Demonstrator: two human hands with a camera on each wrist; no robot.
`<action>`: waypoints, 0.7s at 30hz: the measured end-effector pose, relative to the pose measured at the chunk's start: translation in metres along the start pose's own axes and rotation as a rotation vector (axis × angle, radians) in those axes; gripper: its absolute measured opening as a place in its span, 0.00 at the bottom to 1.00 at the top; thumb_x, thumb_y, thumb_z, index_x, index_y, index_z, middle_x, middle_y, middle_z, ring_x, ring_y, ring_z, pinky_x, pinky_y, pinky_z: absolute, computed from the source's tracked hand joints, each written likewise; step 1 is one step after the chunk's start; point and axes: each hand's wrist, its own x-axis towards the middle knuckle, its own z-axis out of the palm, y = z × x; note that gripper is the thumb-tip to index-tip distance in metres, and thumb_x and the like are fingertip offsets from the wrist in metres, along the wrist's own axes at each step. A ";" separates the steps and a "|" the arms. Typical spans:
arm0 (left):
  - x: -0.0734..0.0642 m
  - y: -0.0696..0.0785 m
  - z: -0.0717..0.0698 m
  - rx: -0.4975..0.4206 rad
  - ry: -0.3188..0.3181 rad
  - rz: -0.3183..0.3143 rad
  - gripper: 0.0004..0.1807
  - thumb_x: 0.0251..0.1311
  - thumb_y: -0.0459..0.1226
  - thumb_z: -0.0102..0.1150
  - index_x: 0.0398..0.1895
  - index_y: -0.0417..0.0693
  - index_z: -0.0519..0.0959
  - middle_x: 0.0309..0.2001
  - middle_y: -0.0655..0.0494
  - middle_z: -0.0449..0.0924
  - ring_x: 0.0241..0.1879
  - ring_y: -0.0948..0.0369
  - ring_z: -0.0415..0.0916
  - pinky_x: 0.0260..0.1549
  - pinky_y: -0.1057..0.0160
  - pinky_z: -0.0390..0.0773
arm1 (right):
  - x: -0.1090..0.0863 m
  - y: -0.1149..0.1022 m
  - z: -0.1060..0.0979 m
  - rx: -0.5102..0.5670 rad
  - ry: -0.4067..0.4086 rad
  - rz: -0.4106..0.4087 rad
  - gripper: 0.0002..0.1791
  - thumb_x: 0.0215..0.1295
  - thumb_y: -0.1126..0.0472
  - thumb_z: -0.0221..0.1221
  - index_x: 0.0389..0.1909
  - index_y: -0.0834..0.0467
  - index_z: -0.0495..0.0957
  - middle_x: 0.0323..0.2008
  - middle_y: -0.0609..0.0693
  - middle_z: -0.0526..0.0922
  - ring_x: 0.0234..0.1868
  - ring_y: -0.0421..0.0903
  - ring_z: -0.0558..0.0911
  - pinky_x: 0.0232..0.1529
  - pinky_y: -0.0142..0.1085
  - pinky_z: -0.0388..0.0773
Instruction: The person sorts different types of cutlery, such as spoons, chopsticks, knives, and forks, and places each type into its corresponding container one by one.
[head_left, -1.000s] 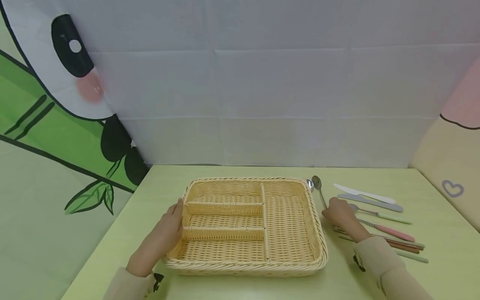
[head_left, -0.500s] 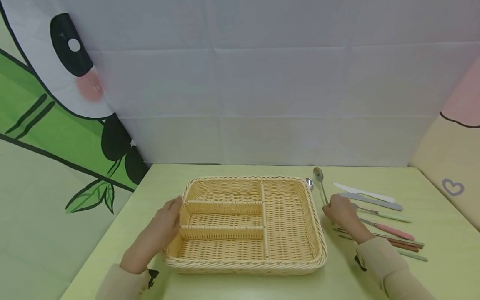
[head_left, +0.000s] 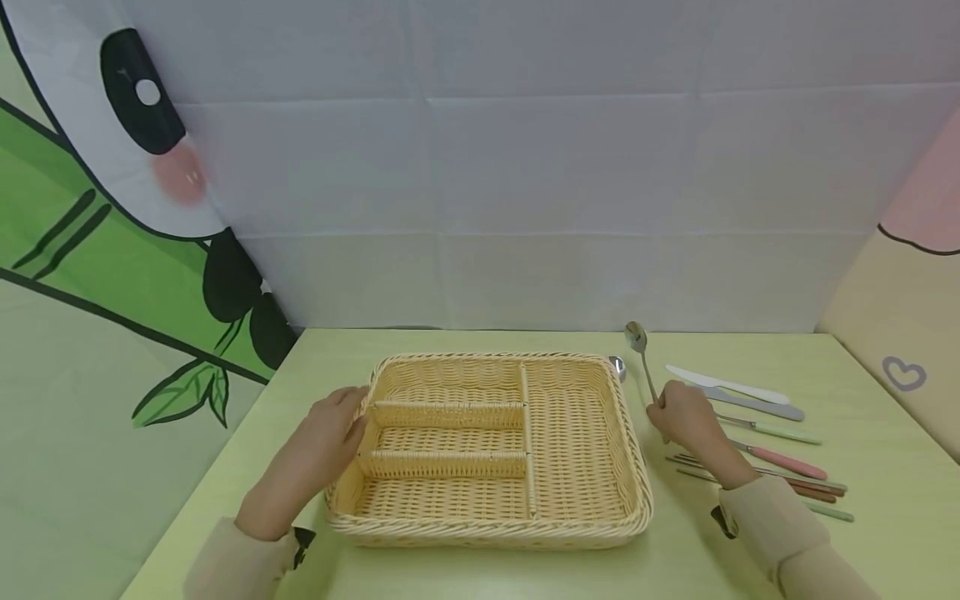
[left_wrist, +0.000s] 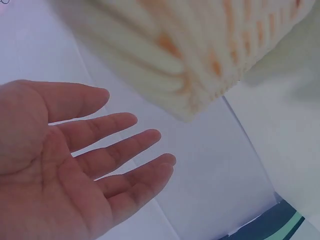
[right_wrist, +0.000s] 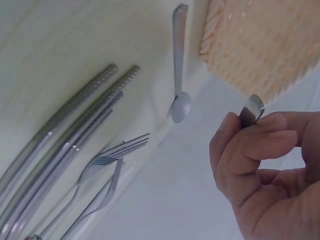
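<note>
A metal spoon (head_left: 636,336) is gripped by its handle in my right hand (head_left: 688,418), just right of the divided wicker basket (head_left: 585,531). The handle's end sticks out past the curled fingers (right_wrist: 260,150) in the right wrist view. My left hand (head_left: 322,437) is at the basket's left rim with its fingers extended. In the left wrist view that open hand (left_wrist: 85,160) appears apart from the basket (left_wrist: 225,45). Another spoon (right_wrist: 178,65) lies on the table along the basket's right side; the head view shows only its bowl (head_left: 617,367).
Right of my right hand lie two knives (head_left: 750,401), a green-handled fork (head_left: 786,433), a pink-handled fork (head_left: 787,461) and several chopsticks (head_left: 810,490). A pale cloth wall (head_left: 562,208) stands behind the table (head_left: 510,575).
My right hand has lifted slightly, and the held spoon's bowl has risen away from the table. My left hand has shifted slightly left, its fingers staying by the basket's rim.
</note>
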 end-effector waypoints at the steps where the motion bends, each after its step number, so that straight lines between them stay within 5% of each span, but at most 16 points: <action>1: 0.001 0.002 -0.001 0.002 -0.002 -0.002 0.22 0.61 0.30 0.51 0.57 0.27 0.66 0.53 0.31 0.70 0.52 0.39 0.70 0.47 0.45 0.72 | -0.001 -0.001 -0.001 0.002 0.003 -0.002 0.24 0.53 0.69 0.46 0.01 0.51 0.55 0.01 0.40 0.58 0.07 0.33 0.52 0.11 0.24 0.51; 11: 0.008 0.015 -0.013 -0.009 -0.025 0.006 0.22 0.62 0.34 0.51 0.57 0.31 0.68 0.54 0.34 0.71 0.54 0.40 0.68 0.50 0.44 0.70 | -0.010 -0.016 -0.009 0.038 0.040 -0.055 0.21 0.52 0.71 0.46 0.05 0.51 0.54 0.05 0.41 0.53 0.09 0.36 0.52 0.13 0.25 0.51; 21: 0.016 0.029 -0.017 -0.055 -0.078 0.000 0.21 0.64 0.37 0.49 0.58 0.35 0.69 0.56 0.37 0.71 0.57 0.42 0.68 0.53 0.44 0.68 | -0.020 -0.034 -0.008 0.005 0.050 -0.031 0.06 0.56 0.67 0.47 0.21 0.60 0.65 0.14 0.49 0.70 0.14 0.42 0.67 0.14 0.30 0.58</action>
